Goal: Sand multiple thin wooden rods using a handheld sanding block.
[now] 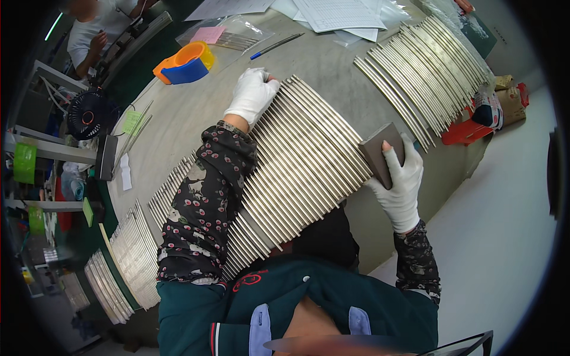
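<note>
Two gloved hands: rods [303,160], block [383,154]

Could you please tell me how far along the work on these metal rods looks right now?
In hand: the left hand presses down a fanned row of metal rods while the right hand holds a grey block at their ends. Other batches lie further off: one row beyond, more rows to the left. The picture does not show which batches are finished.

A clear plastic bag [228,34] with a pink slip [208,34] lay at the table's far edge, beside white printed sheets [341,13].
</note>
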Demonstrator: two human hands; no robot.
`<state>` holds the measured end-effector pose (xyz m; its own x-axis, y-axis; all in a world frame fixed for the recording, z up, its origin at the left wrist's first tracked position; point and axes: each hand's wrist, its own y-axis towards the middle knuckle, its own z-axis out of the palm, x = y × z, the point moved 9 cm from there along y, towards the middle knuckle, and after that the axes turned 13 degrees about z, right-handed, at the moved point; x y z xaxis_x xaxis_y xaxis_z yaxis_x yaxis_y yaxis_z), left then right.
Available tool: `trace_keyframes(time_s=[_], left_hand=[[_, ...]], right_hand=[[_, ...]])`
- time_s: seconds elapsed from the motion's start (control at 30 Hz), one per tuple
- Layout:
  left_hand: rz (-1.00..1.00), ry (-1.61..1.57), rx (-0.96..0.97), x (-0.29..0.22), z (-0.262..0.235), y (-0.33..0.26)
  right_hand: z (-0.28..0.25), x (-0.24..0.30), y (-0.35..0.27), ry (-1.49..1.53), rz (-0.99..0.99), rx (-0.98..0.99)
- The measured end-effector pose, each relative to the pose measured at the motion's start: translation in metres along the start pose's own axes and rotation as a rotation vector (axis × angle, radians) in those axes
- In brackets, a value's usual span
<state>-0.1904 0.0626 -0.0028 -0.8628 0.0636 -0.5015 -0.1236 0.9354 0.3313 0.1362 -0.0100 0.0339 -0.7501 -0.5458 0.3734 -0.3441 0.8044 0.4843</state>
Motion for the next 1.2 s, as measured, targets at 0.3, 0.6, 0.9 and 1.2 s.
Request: trace_keyframes(time_s=[0.3, 0.6, 0.9, 1.2], left_hand=[[-0.258, -0.644, -0.143, -0.031, -0.023, -0.017], [-0.314, -1.272, -0.181, -0.054, 0.011, -0.032], [-0.325, -1.238, -0.225, -0.043, 0.020, -0.039], [-0.342, -1.195, -0.180, -0.047, 0.019, -0.040]], right_hand=[[-0.001, -0.001, -0.003, 0.014, -0.011, -0.010], [0.000, 0.001, -0.001, 0.013, -0.010, 0.007], [-0.010, 0.050, 0.026, 0.202, -0.053, -0.011], [0.006, 0.081, 0.034, -0.096, -0.073, 0.057]])
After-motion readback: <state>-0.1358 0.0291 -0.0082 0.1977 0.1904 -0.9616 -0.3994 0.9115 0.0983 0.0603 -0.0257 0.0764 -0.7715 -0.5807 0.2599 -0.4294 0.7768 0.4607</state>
